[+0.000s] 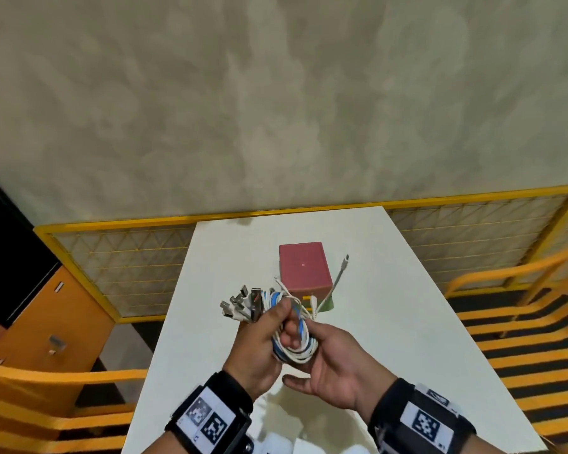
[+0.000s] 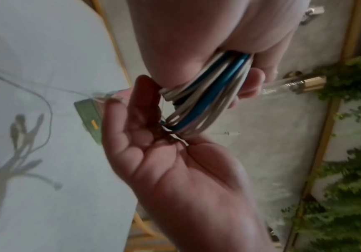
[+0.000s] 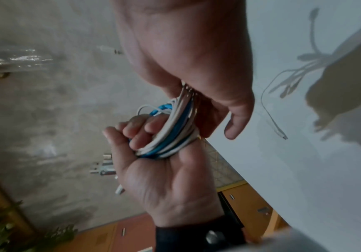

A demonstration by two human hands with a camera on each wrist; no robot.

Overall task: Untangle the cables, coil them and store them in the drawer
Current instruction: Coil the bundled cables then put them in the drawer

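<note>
Taking the small drawer box (image 1: 303,269) as landmark, with its dull red top and green base, standing on the white table (image 1: 407,306): far to its left, beyond the table edge, stands an orange cabinet (image 1: 51,322) against the yellow mesh fence (image 1: 125,273). Nearer, in front of the box and slightly left, the left hand (image 1: 259,342) has its fingers curled tight around the coil of white and blue cables (image 1: 294,345), held in the air above the table. A cluster of USB plugs (image 1: 243,303) fans out from that fist, up and to the left. Directly in front of the box, the right hand (image 1: 333,365) cups the coil from the right, palm up, fingers partly bent against the loops and the thumb loose. One loose cable end (image 1: 336,283) rises past the box's right side, its plug in the air.
</note>
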